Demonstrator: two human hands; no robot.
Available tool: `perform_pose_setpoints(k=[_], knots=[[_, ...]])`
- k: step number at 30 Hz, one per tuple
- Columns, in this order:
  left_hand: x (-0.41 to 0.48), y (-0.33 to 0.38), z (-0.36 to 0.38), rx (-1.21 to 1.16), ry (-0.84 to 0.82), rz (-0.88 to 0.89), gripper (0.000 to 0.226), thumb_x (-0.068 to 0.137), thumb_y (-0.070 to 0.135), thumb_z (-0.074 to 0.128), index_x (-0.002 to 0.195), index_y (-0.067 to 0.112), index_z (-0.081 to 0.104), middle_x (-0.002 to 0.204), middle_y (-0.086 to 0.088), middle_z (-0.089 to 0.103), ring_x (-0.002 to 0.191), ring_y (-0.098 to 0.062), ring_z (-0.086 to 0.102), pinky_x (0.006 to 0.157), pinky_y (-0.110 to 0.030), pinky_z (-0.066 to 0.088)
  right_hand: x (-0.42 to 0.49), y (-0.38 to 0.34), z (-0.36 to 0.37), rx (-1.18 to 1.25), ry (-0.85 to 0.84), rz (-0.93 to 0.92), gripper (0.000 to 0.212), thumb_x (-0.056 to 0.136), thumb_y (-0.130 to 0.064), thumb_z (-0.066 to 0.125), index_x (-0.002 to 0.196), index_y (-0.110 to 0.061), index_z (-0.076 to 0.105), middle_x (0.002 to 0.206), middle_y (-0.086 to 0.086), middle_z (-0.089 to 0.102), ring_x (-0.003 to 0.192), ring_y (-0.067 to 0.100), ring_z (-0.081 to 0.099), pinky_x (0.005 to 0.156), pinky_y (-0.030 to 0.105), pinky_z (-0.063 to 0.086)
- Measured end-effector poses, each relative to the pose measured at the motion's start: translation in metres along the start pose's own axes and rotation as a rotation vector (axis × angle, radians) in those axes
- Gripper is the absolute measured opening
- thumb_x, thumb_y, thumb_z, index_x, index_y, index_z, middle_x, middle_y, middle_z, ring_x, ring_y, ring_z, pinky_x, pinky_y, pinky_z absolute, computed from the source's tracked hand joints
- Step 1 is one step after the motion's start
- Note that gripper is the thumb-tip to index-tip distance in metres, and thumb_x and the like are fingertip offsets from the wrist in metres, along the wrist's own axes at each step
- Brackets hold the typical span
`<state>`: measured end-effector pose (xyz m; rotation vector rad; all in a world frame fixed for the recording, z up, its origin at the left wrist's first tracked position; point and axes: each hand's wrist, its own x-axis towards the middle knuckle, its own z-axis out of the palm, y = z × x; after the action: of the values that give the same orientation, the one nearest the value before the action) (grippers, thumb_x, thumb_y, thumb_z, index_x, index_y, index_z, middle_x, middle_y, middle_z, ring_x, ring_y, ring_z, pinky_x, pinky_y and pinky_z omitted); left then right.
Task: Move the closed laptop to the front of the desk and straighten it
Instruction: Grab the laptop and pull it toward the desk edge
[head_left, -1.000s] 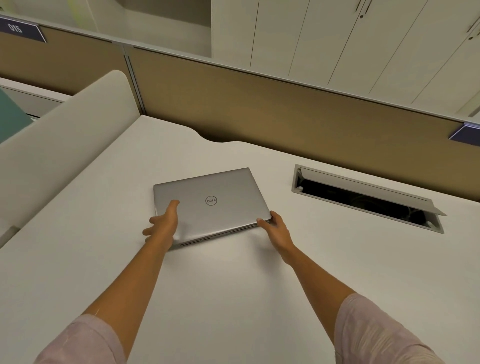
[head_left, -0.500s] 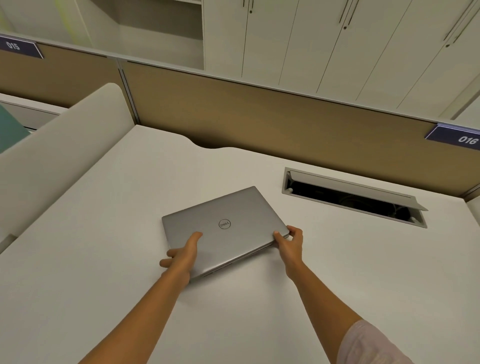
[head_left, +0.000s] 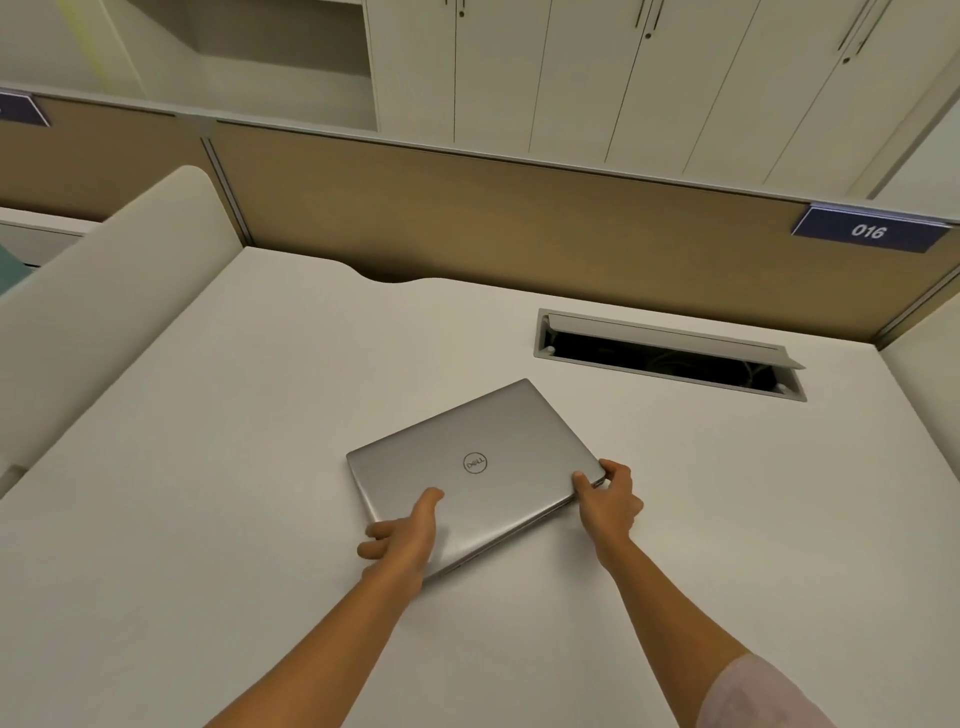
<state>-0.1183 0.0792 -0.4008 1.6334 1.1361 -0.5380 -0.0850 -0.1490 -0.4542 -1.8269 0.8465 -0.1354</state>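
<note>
A closed silver laptop (head_left: 483, 452) with a round logo on its lid lies on the white desk (head_left: 208, 467), near the middle, turned askew with its right side angled away from me. My left hand (head_left: 402, 535) grips its near left corner, thumb on the lid and fingers under the edge. My right hand (head_left: 608, 499) holds its near right corner, fingers wrapped around the edge.
An open cable hatch (head_left: 670, 353) is sunk in the desk behind and right of the laptop. A tan partition (head_left: 519, 223) with a label reading 016 (head_left: 867, 231) closes the back. A white rounded side panel (head_left: 104, 291) borders the left.
The laptop has slid toward me and to the right with both hands on it, and it has turned more askew. The view has tilted upward.
</note>
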Motion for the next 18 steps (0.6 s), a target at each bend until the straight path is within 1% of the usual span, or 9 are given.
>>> perform_pose_setpoints(k=[3, 5, 6, 9, 11, 14, 15, 16, 18], knots=[[0.000, -0.008, 0.006, 0.000, 0.004, -0.009, 0.109, 0.073, 0.075, 0.057, 0.146, 0.002, 0.020, 0.099, -0.007, 0.027, 0.102, -0.029, 0.037, 0.098, -0.044, 0.039, -0.003, 0.006, -0.006, -0.048, 0.016, 0.000, 0.040, 0.086, -0.025, 0.066, 0.121, -0.023, 0.048, 0.085, -0.015, 0.041, 0.119, 0.030, 0.040, 0.093, 0.043, 0.044], [-0.002, -0.012, 0.009, -0.010, 0.005, -0.009, 0.112, 0.073, 0.074, 0.058, 0.148, 0.003, 0.017, 0.106, -0.009, 0.027, 0.102, -0.029, 0.038, 0.097, -0.043, 0.039, -0.003, 0.010, -0.008, -0.079, 0.021, -0.014, 0.040, 0.086, -0.025, 0.065, 0.123, -0.021, 0.048, 0.093, -0.008, 0.048, 0.120, 0.029, 0.038, 0.095, 0.045, 0.042], [-0.002, -0.014, 0.011, -0.021, -0.001, -0.010, 0.112, 0.073, 0.073, 0.059, 0.148, 0.003, 0.016, 0.108, -0.009, 0.028, 0.101, -0.028, 0.038, 0.094, -0.041, 0.040, -0.003, 0.011, -0.010, -0.092, 0.024, -0.019, 0.040, 0.087, -0.025, 0.064, 0.123, -0.020, 0.048, 0.098, -0.004, 0.051, 0.121, 0.028, 0.037, 0.096, 0.045, 0.041], [-0.009, -0.020, 0.016, -0.028, -0.024, -0.017, 0.108, 0.077, 0.068, 0.061, 0.149, 0.001, 0.014, 0.108, -0.010, 0.028, 0.088, -0.024, 0.038, 0.080, -0.036, 0.035, -0.003, 0.019, -0.014, -0.132, 0.040, -0.036, 0.040, 0.088, -0.025, 0.063, 0.125, -0.018, 0.048, 0.111, 0.005, 0.059, 0.122, 0.029, 0.036, 0.098, 0.045, 0.039], [-0.011, -0.023, 0.018, 0.016, -0.014, -0.012, 0.109, 0.078, 0.069, 0.059, 0.149, 0.001, 0.013, 0.107, -0.010, 0.029, 0.081, -0.021, 0.038, 0.079, -0.034, 0.035, -0.002, 0.023, -0.015, -0.152, 0.054, -0.055, 0.041, 0.090, -0.025, 0.061, 0.127, -0.016, 0.048, 0.117, 0.006, 0.059, 0.122, 0.030, 0.035, 0.101, 0.047, 0.037], [-0.010, -0.027, 0.018, 0.106, -0.002, 0.029, 0.111, 0.080, 0.071, 0.054, 0.150, -0.001, 0.008, 0.101, -0.009, 0.030, 0.083, -0.021, 0.037, 0.080, -0.034, 0.034, -0.007, 0.026, -0.012, -0.180, 0.068, -0.079, 0.045, 0.093, -0.025, 0.058, 0.134, -0.015, 0.044, 0.124, 0.007, 0.058, 0.123, 0.032, 0.035, 0.103, 0.049, 0.034], [-0.009, -0.027, 0.017, 0.140, -0.007, 0.054, 0.110, 0.081, 0.071, 0.052, 0.150, -0.002, 0.007, 0.100, -0.008, 0.029, 0.085, -0.021, 0.037, 0.082, -0.033, 0.035, -0.010, 0.026, -0.010, -0.187, 0.071, -0.082, 0.047, 0.094, -0.025, 0.057, 0.137, -0.015, 0.043, 0.127, 0.007, 0.056, 0.124, 0.033, 0.035, 0.103, 0.049, 0.033], [-0.005, -0.029, 0.017, 0.173, -0.014, 0.079, 0.110, 0.082, 0.070, 0.052, 0.150, -0.002, 0.006, 0.103, -0.007, 0.028, 0.091, -0.023, 0.037, 0.086, -0.034, 0.036, -0.013, 0.027, -0.008, -0.190, 0.072, -0.085, 0.049, 0.095, -0.025, 0.056, 0.140, -0.016, 0.040, 0.131, 0.007, 0.054, 0.125, 0.034, 0.034, 0.104, 0.050, 0.032], [-0.001, -0.031, 0.015, 0.233, -0.039, 0.102, 0.113, 0.079, 0.069, 0.056, 0.151, 0.000, 0.003, 0.120, -0.009, 0.027, 0.113, -0.025, 0.037, 0.096, -0.037, 0.038, -0.018, 0.029, -0.007, -0.196, 0.068, -0.096, 0.053, 0.095, -0.026, 0.055, 0.144, -0.017, 0.036, 0.141, 0.007, 0.048, 0.128, 0.035, 0.033, 0.104, 0.050, 0.029]])
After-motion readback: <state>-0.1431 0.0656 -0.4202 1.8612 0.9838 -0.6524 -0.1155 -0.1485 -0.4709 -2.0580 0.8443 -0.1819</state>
